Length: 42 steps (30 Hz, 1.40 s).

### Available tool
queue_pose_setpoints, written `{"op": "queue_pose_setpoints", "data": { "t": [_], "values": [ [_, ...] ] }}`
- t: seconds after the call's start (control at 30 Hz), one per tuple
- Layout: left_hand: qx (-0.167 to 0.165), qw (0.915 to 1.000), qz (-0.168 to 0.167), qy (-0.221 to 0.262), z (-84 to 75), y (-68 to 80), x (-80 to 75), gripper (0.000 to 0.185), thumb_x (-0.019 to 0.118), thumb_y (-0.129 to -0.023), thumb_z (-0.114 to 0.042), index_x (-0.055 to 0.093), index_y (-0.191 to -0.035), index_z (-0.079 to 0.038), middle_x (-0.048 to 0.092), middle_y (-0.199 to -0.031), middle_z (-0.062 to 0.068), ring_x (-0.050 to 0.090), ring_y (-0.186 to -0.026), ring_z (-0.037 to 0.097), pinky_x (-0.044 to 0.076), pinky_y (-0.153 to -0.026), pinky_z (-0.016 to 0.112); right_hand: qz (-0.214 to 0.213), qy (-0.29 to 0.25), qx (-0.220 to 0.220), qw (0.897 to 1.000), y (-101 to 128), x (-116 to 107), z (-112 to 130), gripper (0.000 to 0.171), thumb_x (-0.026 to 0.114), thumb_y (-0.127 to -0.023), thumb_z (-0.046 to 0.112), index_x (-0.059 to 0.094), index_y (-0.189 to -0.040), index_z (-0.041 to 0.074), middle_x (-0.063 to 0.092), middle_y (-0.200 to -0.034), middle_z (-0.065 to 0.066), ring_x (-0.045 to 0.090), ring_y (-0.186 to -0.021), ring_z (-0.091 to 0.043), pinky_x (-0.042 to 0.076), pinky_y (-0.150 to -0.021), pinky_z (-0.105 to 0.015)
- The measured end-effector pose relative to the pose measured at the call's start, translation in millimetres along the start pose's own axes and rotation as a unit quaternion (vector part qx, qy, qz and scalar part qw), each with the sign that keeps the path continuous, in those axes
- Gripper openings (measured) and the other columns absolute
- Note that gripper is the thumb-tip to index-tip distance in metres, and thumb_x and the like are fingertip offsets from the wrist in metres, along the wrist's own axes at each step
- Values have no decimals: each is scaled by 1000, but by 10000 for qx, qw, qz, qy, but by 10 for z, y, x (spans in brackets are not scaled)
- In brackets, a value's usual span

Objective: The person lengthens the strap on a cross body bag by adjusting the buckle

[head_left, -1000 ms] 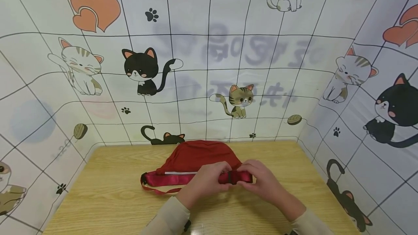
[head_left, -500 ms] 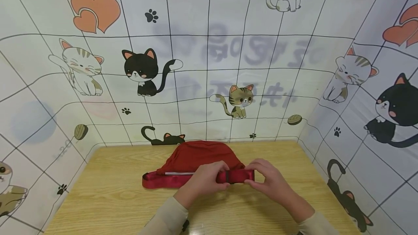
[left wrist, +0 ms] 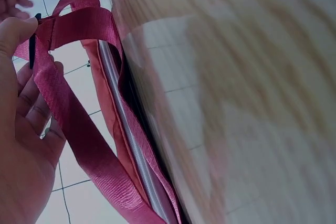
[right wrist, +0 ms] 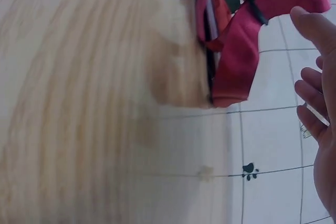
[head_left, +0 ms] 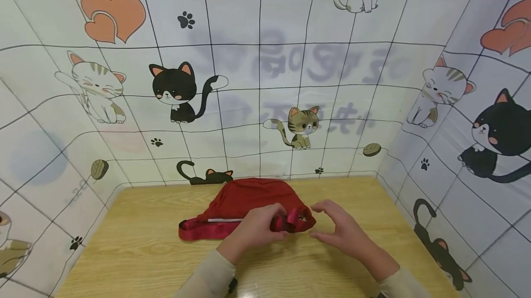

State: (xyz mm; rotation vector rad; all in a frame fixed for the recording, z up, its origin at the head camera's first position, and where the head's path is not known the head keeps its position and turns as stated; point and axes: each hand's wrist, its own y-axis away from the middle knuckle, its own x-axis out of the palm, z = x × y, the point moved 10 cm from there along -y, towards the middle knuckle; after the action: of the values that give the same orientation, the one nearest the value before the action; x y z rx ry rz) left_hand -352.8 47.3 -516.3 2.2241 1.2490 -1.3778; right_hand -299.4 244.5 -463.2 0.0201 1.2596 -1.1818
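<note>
A red waist bag (head_left: 249, 199) is laid flat on the wooden worktop (head_left: 137, 256), toward its far edge, close to the cat-patterned backdrop (head_left: 265, 81) by which the worktop is enclosed on three sides. A red webbing strap (head_left: 211, 230) is seen running along the near side of the bag, from a folded end at the left to a raised loop at the right. A pale line, perhaps a zip, is visible along the bag's near edge, just above the strap.

The strap is gripped by the left hand (head_left: 253, 230) near the bag's right end; its fingers are curled round the webbing, with the thumb pressed against a small black slider (left wrist: 32, 45) threaded on the strap. In the left wrist view the strap (left wrist: 73, 145) is seen passing across the palm and looping back over the thumb, with the bag's edge lying beside it. The looped part is lifted slightly off the worktop.

The right hand (head_left: 342, 231) is held just to the right of the loop, apart from it. Its fingers are spread and loosely bent, with nothing held between them; a gap is seen between the fingertips and the strap. In the right wrist view the loop (right wrist: 247, 40) and the black slider are shown near the open fingers (right wrist: 315, 30), without contact.

Pale sleeves are worn on both forearms, which enter from the near edge of the worktop.
</note>
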Motion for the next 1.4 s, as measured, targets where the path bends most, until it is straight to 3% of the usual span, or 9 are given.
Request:
{"op": "queue_pose_setpoints", "data": {
  "t": [0.13, 0.37, 0.53, 0.7, 0.93, 1.1, 1.4],
  "values": [
    [-38, 9999, 43, 130, 23, 9, -9, 45, 93, -92, -36, 65, -127, -29, 70, -113, -19, 63, -99, -1, 56, -87, 28, 78, 248, -91, 9996, 35, 110, -88, 66, 105, -74, 12, 70, -130, 10, 72, -125, -5, 68, -116, -21, 59, -94, -42],
    [-160, 9993, 109, 333, 25, 9, -28, 43, 93, -92, -34, 66, -126, -30, 70, -112, -20, 63, -99, 1, 56, -87, 29, 223, 316, -337, 9987, 43, 367, -172, 56, 102, -76, 7, 73, -124, 6, 75, -118, -5, 68, -110, -20, 59, -91, -42],
    [-142, 9991, 153, 367, 20, 0, -29, 42, 93, -92, -32, 67, -126, -30, 71, -113, -19, 64, -100, 1, 55, -88, 29, 306, 411, -270, 9983, 37, 450, -175, 54, 101, -78, 5, 74, -124, 10, 77, -117, -1, 68, -109, -18, 58, -92, -46],
    [-160, 9990, 188, 365, 29, -7, -27, 43, 94, -92, -32, 67, -125, -29, 72, -113, -18, 64, -101, 2, 56, -89, 30, 335, 469, -209, 9981, 31, 466, -169, 50, 98, -79, 1, 76, -123, 12, 78, -112, 2, 66, -106, -16, 55, -94, -48],
    [-150, 9992, 191, 317, 34, -4, -31, 44, 94, -91, -33, 66, -126, -29, 72, -111, -18, 64, -99, 2, 56, -88, 30, 210, 702, -626, 9953, 24, 480, -148, 37, 96, -82, 4, 82, -114, 16, 76, -99, 8, 62, -95, -11, 51, -86, -42],
    [-207, 9991, 176, 314, 70, 0, -51, 47, 95, -89, -34, 67, -126, -28, 71, -109, -18, 63, -97, 3, 56, -86, 29, 83, 872, -880, 9923, 33, 426, -167, 39, 97, -79, 3, 84, -113, 18, 78, -97, 9, 60, -90, -13, 49, -79, -40],
    [-421, 9988, 178, 200, 143, 15, -101, 47, 95, -89, -35, 67, -126, -28, 71, -108, -17, 63, -98, 4, 56, -88, 31, 469, 1700, -449, 9833, 45, 319, -351, 33, 97, -81, 8, 84, -110, 16, 75, -94, 8, 59, -92, -17, 51, -80, -43]
  ]
}}
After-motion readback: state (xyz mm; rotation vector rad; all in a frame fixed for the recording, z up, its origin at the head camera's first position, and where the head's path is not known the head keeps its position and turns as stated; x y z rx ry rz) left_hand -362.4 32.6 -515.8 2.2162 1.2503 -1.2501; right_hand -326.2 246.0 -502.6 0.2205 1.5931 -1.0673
